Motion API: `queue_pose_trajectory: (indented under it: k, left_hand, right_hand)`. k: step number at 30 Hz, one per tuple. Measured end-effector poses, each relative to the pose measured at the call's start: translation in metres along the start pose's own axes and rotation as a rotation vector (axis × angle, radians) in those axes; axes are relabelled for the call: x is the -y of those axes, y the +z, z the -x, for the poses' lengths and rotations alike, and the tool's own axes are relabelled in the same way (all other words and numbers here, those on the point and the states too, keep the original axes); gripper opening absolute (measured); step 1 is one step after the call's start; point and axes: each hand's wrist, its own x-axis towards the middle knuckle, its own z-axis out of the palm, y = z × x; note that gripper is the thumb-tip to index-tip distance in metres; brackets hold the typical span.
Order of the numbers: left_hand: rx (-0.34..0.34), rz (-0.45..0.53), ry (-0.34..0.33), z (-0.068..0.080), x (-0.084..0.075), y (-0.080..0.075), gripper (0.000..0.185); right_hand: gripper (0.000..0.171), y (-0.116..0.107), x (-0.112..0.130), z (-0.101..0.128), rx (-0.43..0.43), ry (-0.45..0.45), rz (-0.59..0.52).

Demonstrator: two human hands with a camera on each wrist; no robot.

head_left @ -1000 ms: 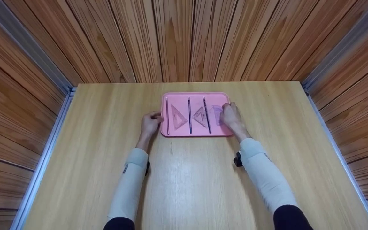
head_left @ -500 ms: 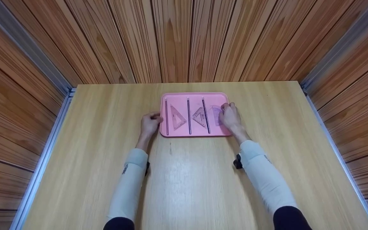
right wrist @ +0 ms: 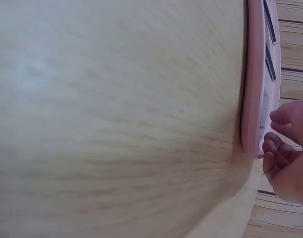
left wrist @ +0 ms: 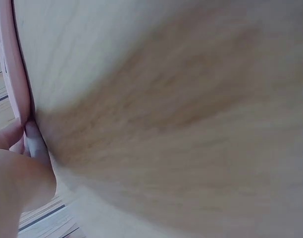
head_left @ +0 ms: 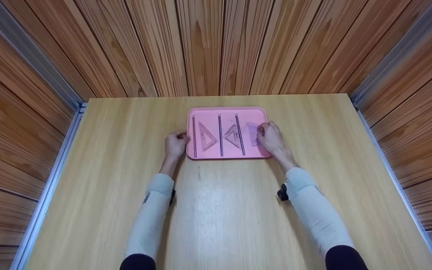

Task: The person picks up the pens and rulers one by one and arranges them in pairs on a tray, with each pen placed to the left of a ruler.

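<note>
Your left hand (head_left: 176, 143) grips the left rim of the flat pink plastic tray (head_left: 226, 155), your right hand (head_left: 271, 138) its right rim, fingers curled. It sits mid-far on the pale wooden table (head_left: 216, 210) (wood-panelled walls (head_left: 208, 45) all round).

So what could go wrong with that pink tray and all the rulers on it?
The three rulers and the clear triangles lie loose on the pink tray, so a tilt or jerk could make them slide or fall off. The left hand only touches the tray's edge, so it may slip. The right hand is at the protractor and could knock the nearest ruler.
</note>
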Motion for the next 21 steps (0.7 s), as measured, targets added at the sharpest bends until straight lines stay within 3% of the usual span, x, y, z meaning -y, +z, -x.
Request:
queue_pose_trajectory:
  k: [11,21]
  left_hand:
    - [0.043,-0.074,0.043,0.002,-0.007,-0.007,0.031]
    - [0.054,-0.273,0.121,0.001,-0.012,0.000,0.034]
  right_hand:
    - [0.027,-0.002,0.002,0.008,0.020,-0.039,0.003]
    - [0.027,-0.004,-0.001,0.015,-0.021,-0.098,-0.003]
